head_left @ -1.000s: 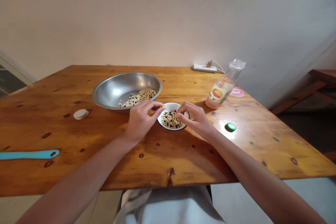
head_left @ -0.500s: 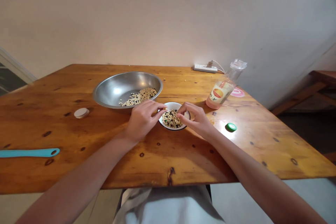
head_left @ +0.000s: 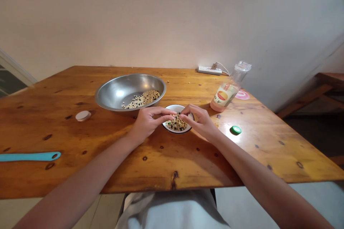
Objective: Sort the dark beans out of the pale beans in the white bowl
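Note:
A small white bowl [head_left: 176, 108] with a dark rim holds pale and black beans [head_left: 176, 124], with a bit of green among them. Over its left side, my left hand [head_left: 150, 120] has thumb and fingers brought together in a pinch; whatever lies between the tips is too small to make out. From the right, my right hand [head_left: 200, 120] pinches over the same beans, close to the left fingertips, its contents hidden. Behind my left hand stands a wide steel basin [head_left: 113, 91] with more pale and dark beans [head_left: 146, 98] on its right side.
A clear bottle [head_left: 227, 91] with pink liquid stands at the right, near a green cap [head_left: 235, 130]. At the left are a pale round lid [head_left: 83, 116] and a blue handle [head_left: 34, 156]. A power strip [head_left: 210, 70] lies by the wall on the wooden table [head_left: 129, 175].
My left hand has moved right, its fingertips now further over the bowl and close to the right ones. My right hand has hardly shifted.

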Motion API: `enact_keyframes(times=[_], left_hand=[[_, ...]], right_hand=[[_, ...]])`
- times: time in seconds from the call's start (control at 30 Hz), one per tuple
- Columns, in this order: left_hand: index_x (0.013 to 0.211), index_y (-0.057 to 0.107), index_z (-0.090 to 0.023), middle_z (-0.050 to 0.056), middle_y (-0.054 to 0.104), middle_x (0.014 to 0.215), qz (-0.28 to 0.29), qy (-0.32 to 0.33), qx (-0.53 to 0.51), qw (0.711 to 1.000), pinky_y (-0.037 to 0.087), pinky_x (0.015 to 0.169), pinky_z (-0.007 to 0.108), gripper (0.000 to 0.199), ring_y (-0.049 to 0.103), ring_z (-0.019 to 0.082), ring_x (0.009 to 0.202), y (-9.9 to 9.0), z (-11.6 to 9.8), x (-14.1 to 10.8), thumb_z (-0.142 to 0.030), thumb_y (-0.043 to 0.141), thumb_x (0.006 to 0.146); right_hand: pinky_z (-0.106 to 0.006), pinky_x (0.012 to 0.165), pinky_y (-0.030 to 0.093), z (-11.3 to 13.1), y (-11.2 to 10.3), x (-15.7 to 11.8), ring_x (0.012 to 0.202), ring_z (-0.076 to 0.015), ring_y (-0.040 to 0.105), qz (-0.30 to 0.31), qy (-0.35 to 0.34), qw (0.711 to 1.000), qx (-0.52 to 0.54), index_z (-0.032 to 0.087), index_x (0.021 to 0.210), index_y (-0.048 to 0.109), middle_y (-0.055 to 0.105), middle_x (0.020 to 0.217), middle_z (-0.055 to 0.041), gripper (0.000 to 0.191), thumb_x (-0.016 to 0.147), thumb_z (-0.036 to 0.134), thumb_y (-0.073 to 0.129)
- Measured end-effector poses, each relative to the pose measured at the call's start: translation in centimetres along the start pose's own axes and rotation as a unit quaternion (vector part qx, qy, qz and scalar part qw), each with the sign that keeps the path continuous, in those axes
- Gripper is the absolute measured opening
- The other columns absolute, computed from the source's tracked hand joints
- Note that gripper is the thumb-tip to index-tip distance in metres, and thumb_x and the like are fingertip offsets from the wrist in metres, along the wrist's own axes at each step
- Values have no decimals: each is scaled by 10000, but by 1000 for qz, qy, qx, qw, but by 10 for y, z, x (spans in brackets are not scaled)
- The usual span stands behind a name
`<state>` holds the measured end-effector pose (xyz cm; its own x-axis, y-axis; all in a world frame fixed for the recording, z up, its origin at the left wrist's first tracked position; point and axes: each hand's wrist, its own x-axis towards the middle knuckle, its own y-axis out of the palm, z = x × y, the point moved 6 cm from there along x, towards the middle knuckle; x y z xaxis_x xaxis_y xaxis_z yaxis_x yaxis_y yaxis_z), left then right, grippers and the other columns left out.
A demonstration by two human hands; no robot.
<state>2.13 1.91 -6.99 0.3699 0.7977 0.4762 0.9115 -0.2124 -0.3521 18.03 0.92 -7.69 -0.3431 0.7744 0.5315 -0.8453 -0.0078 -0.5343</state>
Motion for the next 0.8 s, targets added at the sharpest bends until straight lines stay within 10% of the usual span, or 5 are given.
enact_keyframes(times=[0.8], left_hand=[[800,709,-178,23,732,805,-90,25,128,987,499,700,241,159,653,148,723,-10,-7,-4,-317,633,789]], right_hand=[[-254,666,420,-4,2,1,698,-133,550,-6,9,1000,-3,176,745,590,589,732,-26,176,867,299,556]])
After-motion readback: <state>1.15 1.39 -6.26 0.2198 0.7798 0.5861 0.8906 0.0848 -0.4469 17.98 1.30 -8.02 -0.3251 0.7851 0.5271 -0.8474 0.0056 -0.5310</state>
